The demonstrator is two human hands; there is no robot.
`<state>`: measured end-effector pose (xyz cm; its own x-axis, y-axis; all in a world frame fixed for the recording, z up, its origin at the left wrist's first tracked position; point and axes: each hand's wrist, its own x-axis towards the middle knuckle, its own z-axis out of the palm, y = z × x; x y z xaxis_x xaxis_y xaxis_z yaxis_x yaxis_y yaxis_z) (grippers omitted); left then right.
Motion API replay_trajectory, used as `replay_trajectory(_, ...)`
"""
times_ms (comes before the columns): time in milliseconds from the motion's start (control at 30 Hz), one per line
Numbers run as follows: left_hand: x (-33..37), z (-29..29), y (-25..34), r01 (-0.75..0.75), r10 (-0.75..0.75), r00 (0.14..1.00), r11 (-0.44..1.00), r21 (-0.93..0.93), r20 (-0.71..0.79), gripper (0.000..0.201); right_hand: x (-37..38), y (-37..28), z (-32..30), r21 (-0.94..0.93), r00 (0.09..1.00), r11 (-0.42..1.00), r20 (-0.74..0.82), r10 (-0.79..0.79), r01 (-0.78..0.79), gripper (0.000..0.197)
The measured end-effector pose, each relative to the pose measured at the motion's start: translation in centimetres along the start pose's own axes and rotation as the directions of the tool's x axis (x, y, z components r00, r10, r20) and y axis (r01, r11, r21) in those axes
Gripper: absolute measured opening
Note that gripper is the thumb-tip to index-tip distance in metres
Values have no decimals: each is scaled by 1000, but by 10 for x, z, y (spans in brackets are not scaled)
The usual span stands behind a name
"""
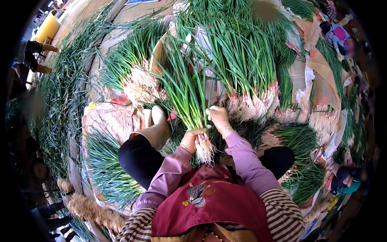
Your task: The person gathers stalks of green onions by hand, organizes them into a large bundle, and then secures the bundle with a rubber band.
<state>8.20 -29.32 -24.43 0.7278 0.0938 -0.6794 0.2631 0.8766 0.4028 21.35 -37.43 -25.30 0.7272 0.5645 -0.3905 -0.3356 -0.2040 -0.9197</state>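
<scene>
A bunch of spring onions [187, 97] stands tilted in front of me, its green leaves fanning up and away. My left hand [192, 139] is closed round its stems just above the pale, stringy roots [205, 151]. Beside the stems on the right, my right hand [219, 119] has its fingers curled in at the bunch's edge. Whatever those fingers pinch, perhaps a leaf, is too small to make out.
Large heaps of spring onions lie ahead at the left [139, 76] and the right [254, 68]. More onions [109, 169] rest by my left knee, near a pinkish sack [109, 121]. Loose leaves [60, 105] litter the far left. A person [338, 36] sits at the upper right.
</scene>
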Motion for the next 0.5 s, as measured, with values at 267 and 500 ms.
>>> replay_trajectory(267, -7, 1, 5, 93, -78, 991, 985, -143, 106, 15, -5, -12, -54, -927, 942, 363, 37, 334, -92, 26)
replay_trajectory(500, 10, 2, -9, -52, 54, 998, 997, -65, 26, 22, 103, -41, -90, -903, 938, 425, -197, -284, -61, 31)
